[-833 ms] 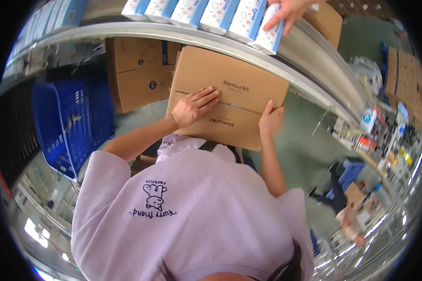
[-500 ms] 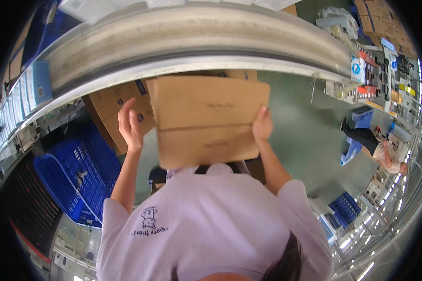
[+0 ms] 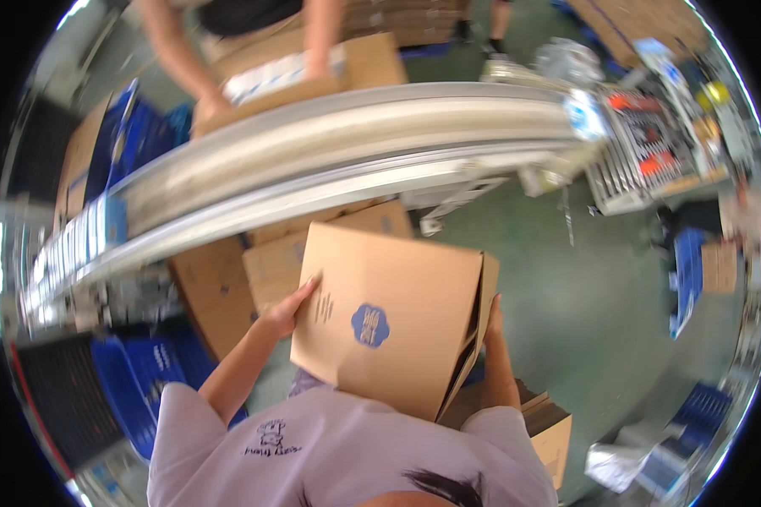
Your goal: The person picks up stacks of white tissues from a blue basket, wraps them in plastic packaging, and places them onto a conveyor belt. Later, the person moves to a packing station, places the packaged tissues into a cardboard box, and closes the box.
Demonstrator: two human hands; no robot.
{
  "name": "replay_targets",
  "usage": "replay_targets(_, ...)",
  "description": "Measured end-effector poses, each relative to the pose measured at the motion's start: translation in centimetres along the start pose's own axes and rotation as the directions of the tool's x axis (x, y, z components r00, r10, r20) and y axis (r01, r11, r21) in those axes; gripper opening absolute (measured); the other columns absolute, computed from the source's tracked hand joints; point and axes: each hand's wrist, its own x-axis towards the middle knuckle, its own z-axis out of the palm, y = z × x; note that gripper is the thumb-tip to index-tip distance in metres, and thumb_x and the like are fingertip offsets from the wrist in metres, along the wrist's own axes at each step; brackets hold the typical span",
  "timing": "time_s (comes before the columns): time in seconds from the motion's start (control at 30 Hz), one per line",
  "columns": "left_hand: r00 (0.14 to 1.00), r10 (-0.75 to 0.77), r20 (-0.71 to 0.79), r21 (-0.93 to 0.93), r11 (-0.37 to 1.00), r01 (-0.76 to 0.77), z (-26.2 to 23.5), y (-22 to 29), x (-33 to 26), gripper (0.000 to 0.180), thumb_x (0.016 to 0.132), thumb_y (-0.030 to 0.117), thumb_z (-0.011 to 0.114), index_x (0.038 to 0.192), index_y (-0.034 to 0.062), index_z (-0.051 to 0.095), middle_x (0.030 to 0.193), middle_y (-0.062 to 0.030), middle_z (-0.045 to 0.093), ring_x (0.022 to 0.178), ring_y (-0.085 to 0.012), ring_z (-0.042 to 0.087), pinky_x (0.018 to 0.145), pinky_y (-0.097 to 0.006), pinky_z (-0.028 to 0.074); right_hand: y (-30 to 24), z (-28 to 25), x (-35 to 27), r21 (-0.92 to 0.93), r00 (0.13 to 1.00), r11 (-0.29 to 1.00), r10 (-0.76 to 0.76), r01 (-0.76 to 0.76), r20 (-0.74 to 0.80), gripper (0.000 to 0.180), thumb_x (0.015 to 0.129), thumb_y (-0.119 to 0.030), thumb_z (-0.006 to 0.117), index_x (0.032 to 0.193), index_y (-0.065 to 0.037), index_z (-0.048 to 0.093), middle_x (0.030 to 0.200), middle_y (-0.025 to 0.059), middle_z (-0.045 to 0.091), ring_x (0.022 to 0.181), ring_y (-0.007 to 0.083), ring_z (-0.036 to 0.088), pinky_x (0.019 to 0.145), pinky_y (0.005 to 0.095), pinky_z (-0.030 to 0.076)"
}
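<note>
Below the conveyor [image 3: 330,160], in the head view, the person holds a flat-sided carton [image 3: 389,317] up in front of the chest, well apart from the belt and resting on nothing. It is tilted, its printed broad face toward the camera and its open flap end turned to the right.

Left hand [image 3: 286,313] lies on the carton's left edge, fingers spread and pressed flat on the board. Right hand [image 3: 492,319] is mostly hidden behind the right edge; only a few fingertips show there, touching the flaps, and how far they curl I cannot tell.

Under the belt stand more brown boxes [image 3: 271,270], and a blue crate [image 3: 144,372] sits near the person's left side. Across the conveyor another person's arms rest on a box of white packs [image 3: 287,72].

To handle the carton well, I judge both palms should press on opposite edges evenly, with the right fingers kept clear of the loose flaps so the board does not buckle or skew.
</note>
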Motion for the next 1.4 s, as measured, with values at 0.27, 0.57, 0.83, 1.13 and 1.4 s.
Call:
replay_targets(0.27,0.975,-0.097,0.200,0.378,0.926,0.015,27.8,-3.0,7.3,0.073,0.079,0.056,0.053,0.125,0.0011,0.040,0.121,-0.0123,0.050,0.110,-0.0208,0.049,0.093,-0.036,0.041,2.1,-27.4,-5.1,0.368,0.892,0.922,0.061,0.122,-0.447,0.076,0.081,-0.067,0.034,0.109,0.000,0.056,0.099,0.0129,0.060,0.083,0.0254,0.060,0.070,0.0360,0.050)
replay_targets(0.57,0.960,0.241,0.141,0.847,0.472,-0.243,53.6,-6.0,22.4,0.071,0.080,0.057,0.050,0.109,-0.0079,0.048,0.102,-0.0167,0.058,0.094,-0.0258,0.057,0.079,-0.034,0.044,4.3,-44.9,0.8,0.362,0.649,0.924,0.201,0.123,-0.734,0.077,0.082,-0.065,0.034,0.103,0.004,0.059,0.094,0.0155,0.062,0.085,0.0290,0.059,0.071,0.0394,0.047)
replay_targets(0.83,0.937,0.136,0.323,0.877,0.329,-0.350,74.5,0.4,35.6,0.084,0.075,0.066,0.047,0.106,-0.0116,0.048,0.103,-0.0247,0.056,0.097,-0.0327,0.057,0.081,-0.036,0.045,-9.5,-53.2,9.3,0.504,0.586,0.818,0.270,0.279,-0.764,0.059,0.091,-0.048,0.031,0.112,0.002,0.053,0.099,0.0147,0.061,0.089,0.0273,0.059,0.075,0.0387,0.049)
replay_targets(1.13,0.943,0.298,0.149,0.877,0.401,-0.265,88.6,10.1,46.8,0.085,0.072,0.068,0.048,0.106,-0.0099,0.047,0.105,-0.0226,0.055,0.102,-0.0313,0.054,0.084,-0.036,0.043,-29.9,-64.4,29.6,0.343,0.656,0.930,0.177,0.133,-0.734,0.065,0.089,-0.054,0.032,0.110,0.004,0.053,0.100,0.0149,0.061,0.088,0.0264,0.060,0.075,0.0367,0.050)
replay_targets(1.4,0.822,0.341,-0.456,0.454,0.884,-0.114,92.1,13.6,59.6,0.093,0.073,0.073,0.040,0.120,-0.0070,0.040,0.114,-0.0212,0.051,0.104,-0.0284,0.051,0.090,-0.036,0.039,-60.9,-67.8,59.2,-0.401,0.858,0.906,-0.311,0.137,-0.409,0.070,0.087,-0.056,0.033,0.104,0.008,0.055,0.105,0.0249,0.057,0.101,0.0335,0.052,0.088,0.0384,0.039)
